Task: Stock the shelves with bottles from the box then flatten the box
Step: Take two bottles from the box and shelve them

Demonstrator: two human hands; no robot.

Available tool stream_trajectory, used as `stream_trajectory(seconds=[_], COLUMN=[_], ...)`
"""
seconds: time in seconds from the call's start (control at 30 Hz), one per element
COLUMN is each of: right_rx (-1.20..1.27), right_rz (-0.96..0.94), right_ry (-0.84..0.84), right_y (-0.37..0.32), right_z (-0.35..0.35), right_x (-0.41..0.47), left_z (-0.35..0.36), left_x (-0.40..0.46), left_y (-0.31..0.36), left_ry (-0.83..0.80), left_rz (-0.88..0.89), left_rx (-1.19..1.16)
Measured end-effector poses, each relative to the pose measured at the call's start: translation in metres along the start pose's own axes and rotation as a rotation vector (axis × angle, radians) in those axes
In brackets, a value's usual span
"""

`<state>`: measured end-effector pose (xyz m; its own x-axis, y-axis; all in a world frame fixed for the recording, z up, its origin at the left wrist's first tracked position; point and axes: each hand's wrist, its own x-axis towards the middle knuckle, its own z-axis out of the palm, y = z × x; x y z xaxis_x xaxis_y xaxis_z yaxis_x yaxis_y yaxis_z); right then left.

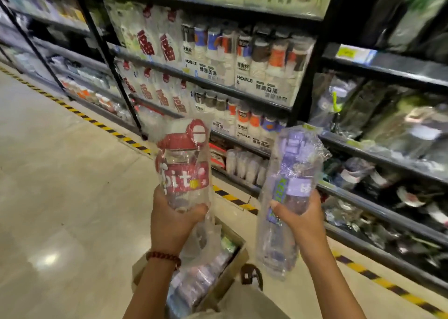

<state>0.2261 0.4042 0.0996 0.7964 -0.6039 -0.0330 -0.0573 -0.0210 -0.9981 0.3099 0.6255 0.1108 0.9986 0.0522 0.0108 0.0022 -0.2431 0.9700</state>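
In a shop aisle, before dark metal shelves [242, 93] packed with wrapped paper cups [264, 64], two bottles are held up, one in each hand. The red-lidded bottle [184, 165], sealed in a clear plastic bag, is gripped near its base by the left hand [172, 219], fingers and thumb curled round it; a beaded bracelet [163, 258] is worn on that wrist. The purple-lidded bottle [291, 187], also bagged in clear plastic, is clasped round its middle by the right hand [300, 216], the loose end of the bag hanging below the hand. Both bottles are held upright and well apart from each other, clear of the shelves. Below and between the forearms, an open cardboard box [232, 267] is seen on the floor, with more bagged bottles [198, 282] lying inside. A yellow-and-black striped line [80, 115] is marked along the floor at the foot of the shelving.
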Motion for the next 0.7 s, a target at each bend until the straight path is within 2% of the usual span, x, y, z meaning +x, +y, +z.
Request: stream_trajectory(seconds=[0.07,0.17,0.37,0.7], right_rx=[-0.011,0.002,0.046,0.013], right_rz=[0.042,0.088,0.081,0.051], right_ry=[0.086,0.259,0.550,0.864], right_y=[0.010,0.015,0.018,0.024], right_z=[-0.027,-0.070,-0.161,-0.358], right_x=[-0.024,-0.056,-0.094,-0.123], left_z=[0.015,0.047,0.134,0.327], left_x=[-0.010,-0.027,-0.075,-0.196], left_y=[0.001,0.008,0.040,0.106], left_ry=[-0.061,-0.240,-0.556,-0.898], left_rz=[-0.004,0.018,0.099,0.146], left_rx=[-0.011,0.000,-0.033,-0.087])
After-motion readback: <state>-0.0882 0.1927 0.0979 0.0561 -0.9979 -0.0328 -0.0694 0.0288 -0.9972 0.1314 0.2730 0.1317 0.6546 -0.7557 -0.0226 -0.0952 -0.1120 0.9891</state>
